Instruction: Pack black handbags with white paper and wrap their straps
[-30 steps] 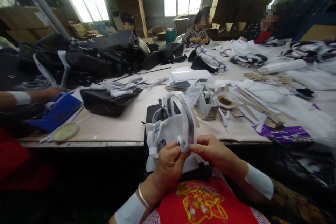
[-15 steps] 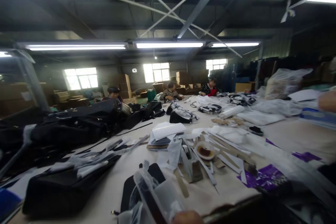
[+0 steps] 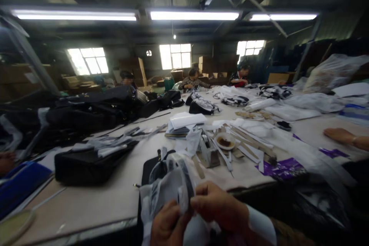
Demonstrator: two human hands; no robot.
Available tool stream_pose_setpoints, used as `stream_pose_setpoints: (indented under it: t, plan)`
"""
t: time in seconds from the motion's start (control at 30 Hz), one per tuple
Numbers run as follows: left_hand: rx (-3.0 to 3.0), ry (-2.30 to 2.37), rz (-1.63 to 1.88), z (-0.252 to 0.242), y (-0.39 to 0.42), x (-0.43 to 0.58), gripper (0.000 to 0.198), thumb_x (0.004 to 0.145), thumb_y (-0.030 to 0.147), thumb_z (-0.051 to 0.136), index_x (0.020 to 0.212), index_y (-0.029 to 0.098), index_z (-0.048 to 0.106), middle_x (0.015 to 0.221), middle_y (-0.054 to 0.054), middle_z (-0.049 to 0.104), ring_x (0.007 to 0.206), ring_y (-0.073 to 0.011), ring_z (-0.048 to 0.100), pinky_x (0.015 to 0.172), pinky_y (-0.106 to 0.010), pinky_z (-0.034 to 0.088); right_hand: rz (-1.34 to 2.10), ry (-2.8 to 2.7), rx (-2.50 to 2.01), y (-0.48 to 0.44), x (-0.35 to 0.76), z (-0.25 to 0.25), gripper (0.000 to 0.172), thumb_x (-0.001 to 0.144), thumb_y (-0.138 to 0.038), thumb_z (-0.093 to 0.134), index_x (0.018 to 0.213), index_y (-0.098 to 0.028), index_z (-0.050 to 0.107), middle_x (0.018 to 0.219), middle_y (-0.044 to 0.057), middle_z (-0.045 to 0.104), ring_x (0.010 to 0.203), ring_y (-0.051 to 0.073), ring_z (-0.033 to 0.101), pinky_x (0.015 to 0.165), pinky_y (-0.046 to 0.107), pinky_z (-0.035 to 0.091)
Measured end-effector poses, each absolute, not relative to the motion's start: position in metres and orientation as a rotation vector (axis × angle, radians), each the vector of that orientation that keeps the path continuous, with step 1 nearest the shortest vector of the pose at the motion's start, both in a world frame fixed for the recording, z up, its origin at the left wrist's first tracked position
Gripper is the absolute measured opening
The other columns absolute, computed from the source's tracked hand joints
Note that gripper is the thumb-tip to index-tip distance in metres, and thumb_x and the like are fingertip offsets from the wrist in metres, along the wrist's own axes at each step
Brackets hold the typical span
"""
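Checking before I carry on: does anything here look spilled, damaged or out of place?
No spill or damage stands out. Oddest is the open dish of brown stuff among loose strips, which might get smeared; a purple packet lies crumpled by the table's near edge.

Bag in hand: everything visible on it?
The bag looks black and leather-like, with whitish sheeting over much of its front and a small metallic piece at its left edge. A handle wrapped in translucent film arches above it. It sits at the near edge of the table, lower part cut off or hidden. The left hand and right hand pinch the handle; blur hides finer detail.
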State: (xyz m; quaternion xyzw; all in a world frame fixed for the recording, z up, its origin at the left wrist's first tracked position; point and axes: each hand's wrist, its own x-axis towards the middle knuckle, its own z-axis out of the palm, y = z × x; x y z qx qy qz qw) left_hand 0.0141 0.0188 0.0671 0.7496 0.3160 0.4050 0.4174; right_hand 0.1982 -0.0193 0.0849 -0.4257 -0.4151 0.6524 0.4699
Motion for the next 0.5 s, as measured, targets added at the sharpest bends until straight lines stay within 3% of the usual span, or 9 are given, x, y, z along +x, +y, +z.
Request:
stream_pose_setpoints:
  t: [0.17, 0.27, 0.4, 0.5]
  plan:
    - [1.911, 0.668, 0.991, 0.063, 0.010, 0.014, 0.018, 0.091, 0.028, 0.062, 0.084, 0.022, 0.078, 0.074, -0.006, 0.063, 0.072, -0.0177, 0.060, 0.068, -0.027, 0.048, 1.784, -0.706, -1.038, -0.024, 0.194, 0.085, 0.038, 0.066, -0.044, 0.084, 0.073, -0.012, 0.064, 0.052, -0.006, 0.046, 0.041, 0.002, 0.022, 0.042, 0.021, 0.011]
    - [1.809, 0.676, 0.870, 0.064, 0.013, 0.008, 0.021, 0.088, 0.033, 0.066, 0.076, 0.018, 0.073, 0.072, -0.004, 0.058, 0.070, -0.0162, 0.054, 0.068, -0.028, 0.044, 1.657, -0.874, -1.131, -0.027, 0.193, 0.084, 0.033, 0.075, -0.043, 0.078, 0.076, -0.012, 0.066, 0.054, -0.006, 0.046, 0.046, 0.004, 0.027, 0.045, 0.021, 0.018]
    - [1.220, 0.703, 0.683, 0.062, 0.018, 0.009, 0.043, 0.078, 0.054, 0.074, 0.066, 0.016, 0.060, 0.052, 0.007, 0.036, 0.048, -0.0069, 0.031, 0.047, -0.022, 0.025, 0.956, -1.553, -1.327, -0.031, 0.190, 0.079, 0.027, 0.086, -0.030, 0.065, 0.064, -0.015, 0.059, 0.060, -0.002, 0.048, 0.057, 0.010, 0.039, 0.056, 0.025, 0.030]
    - [0.912, 0.757, 0.733, 0.061, 0.017, 0.018, 0.045, 0.069, 0.051, 0.083, 0.066, 0.016, 0.056, 0.049, 0.011, 0.030, 0.044, -0.0036, 0.022, 0.044, -0.020, 0.017, 0.428, -1.872, -1.345, -0.033, 0.185, 0.069, 0.026, 0.091, -0.021, 0.055, 0.065, -0.016, 0.057, 0.066, 0.001, 0.052, 0.061, 0.012, 0.042, 0.059, 0.028, 0.032]
